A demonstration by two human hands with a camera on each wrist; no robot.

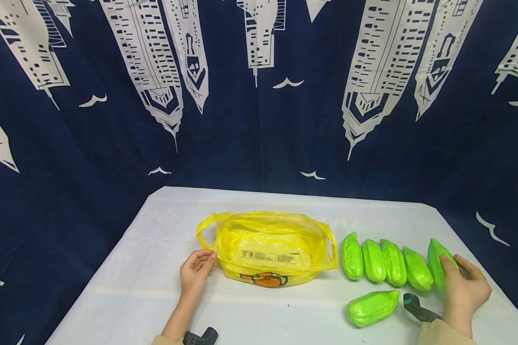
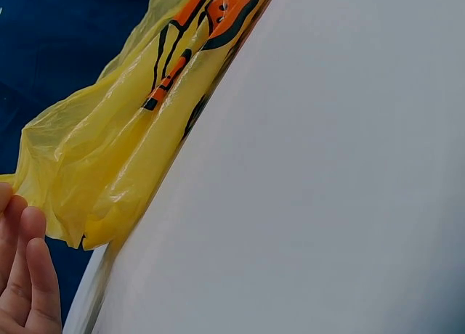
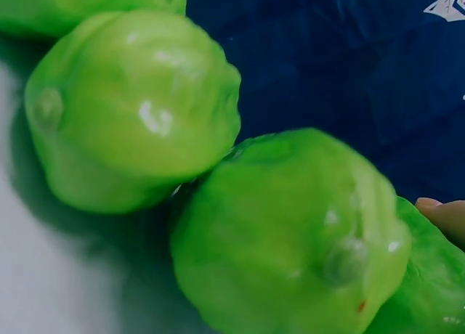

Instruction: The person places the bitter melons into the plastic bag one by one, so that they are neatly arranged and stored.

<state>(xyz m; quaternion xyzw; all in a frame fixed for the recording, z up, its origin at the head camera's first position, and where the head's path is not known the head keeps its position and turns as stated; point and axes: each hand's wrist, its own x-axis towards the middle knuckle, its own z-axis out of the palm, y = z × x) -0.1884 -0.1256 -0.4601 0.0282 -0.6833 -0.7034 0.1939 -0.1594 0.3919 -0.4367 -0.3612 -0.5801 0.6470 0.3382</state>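
Well to the right of the yellow plastic bag [image 1: 267, 250] we see a bright green gourd [image 1: 435, 254], its tip pointing away from us. Our right hand [image 1: 466, 282] has it, the thumb on the near side and the fingers clamped round it. The bag itself gapes at the mouth, with small dark print on the inside and an orange figure with dark outlines on its near face. Our left hand [image 1: 197, 268] is at the bag's left side, where the thumb and fingers pinch the edge just below the left handle [image 1: 205, 227].

Between the bag and the gripped gourd we count four more green gourds [image 1: 394, 262] in a row, the first just beside the bag's right handle [image 1: 333, 249]. A sixth, the lying gourd [image 1: 372, 308], rests to the right of the bag and nearer to us. All of this sits on a white desk [image 1: 285, 318]. Behind the bag, we face a navy cloth [image 1: 259, 129] printed with upside-down white towers and birds.
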